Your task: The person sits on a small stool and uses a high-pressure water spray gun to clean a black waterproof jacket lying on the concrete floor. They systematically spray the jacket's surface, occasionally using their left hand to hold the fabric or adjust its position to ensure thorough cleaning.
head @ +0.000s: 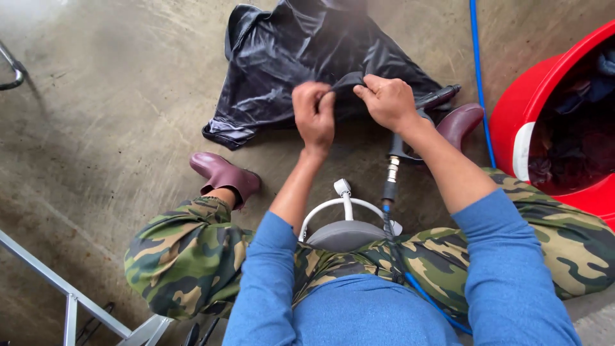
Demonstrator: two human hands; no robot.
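Observation:
A wet black garment lies spread on the concrete floor in front of me. My left hand and my right hand both pinch its near edge, close together, fingers closed on the cloth. A black spray gun with a brass fitting and a blue hose lies under my right wrist. I sit on a low grey stool with my knees apart, in camouflage trousers and maroon rubber boots.
A big red tub holding dark clothes stands at the right. A blue hose runs along the floor beside it. Metal frame bars cross the lower left. A metal bar shows at the left edge.

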